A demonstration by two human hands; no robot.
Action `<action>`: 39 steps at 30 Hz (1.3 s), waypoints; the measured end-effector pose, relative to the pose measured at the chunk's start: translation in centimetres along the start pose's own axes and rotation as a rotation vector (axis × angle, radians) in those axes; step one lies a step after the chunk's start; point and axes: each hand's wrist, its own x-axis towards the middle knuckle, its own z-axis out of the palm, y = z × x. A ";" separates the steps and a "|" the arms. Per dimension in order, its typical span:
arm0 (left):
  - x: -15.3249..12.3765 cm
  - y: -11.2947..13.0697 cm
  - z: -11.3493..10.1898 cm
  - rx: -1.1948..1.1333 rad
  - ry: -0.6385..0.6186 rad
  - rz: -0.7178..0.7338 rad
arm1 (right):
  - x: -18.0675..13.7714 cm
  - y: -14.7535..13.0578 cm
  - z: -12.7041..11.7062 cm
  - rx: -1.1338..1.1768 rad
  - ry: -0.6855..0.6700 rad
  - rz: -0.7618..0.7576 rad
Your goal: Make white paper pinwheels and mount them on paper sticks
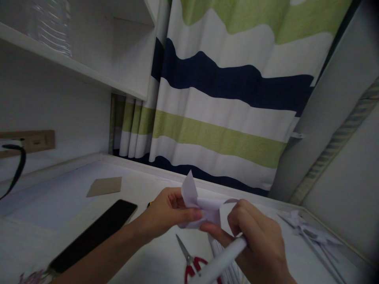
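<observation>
My left hand (170,211) pinches a piece of folded white paper (209,205) between thumb and fingers, with one pointed flap standing up. From the other side, my right hand (257,236) reaches the paper with a fingertip at its lower edge. A white tube (220,262), looking like rolled paper, is gripped in the curled fingers of that same right hand and slants down toward me. Below the hands lie scissors (191,260) with red handles, partly covered by the tube. Several thin white sticks or rolls (226,260) lie behind it, mostly hidden.
On the white desk, a black phone (94,236) lies at left, with a brown card (105,186) behind it. Paper scraps and thin sticks (314,236) lie at right. A striped curtain (219,130) hangs at the back, and a shelf (74,59) overhangs the left.
</observation>
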 end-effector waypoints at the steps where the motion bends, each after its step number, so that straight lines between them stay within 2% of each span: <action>1: 0.1 0.0 -0.2 0.021 0.043 0.007 | 0.1 0.0 -0.1 -0.002 -0.010 0.016; 4: 0.0 0.3 -0.8 0.157 0.173 0.072 | 0.2 0.3 -1.1 0.093 -0.087 0.174; 7: -0.7 1.3 -1.1 0.466 0.200 0.235 | 0.2 1.2 -2.3 0.199 -0.125 0.367; 11: -1.8 2.7 -0.8 0.897 -0.003 0.638 | -0.1 2.9 -3.1 0.191 -0.156 0.549; 14: -2.4 3.5 -0.4 1.058 -0.111 0.776 | -0.4 3.6 -3.1 0.273 -0.239 0.521; 18: -2.7 3.9 0.0 1.069 -0.141 0.776 | -0.3 3.3 -3.4 0.318 -0.280 0.395; 23: -2.6 3.7 0.0 0.957 -0.134 0.703 | 0.1 2.8 -3.4 0.297 -0.301 0.333; 29: -2.4 3.9 0.2 0.939 -0.149 0.655 | 0.0 2.9 -3.4 0.301 -0.281 0.257; 35: -2.0 3.2 0.0 0.845 -0.154 0.813 | 0.2 2.8 -3.6 0.279 -0.286 0.299; 39: -1.7 2.8 -0.2 0.855 -0.151 0.817 | 0.3 2.6 -3.7 0.274 -0.291 0.315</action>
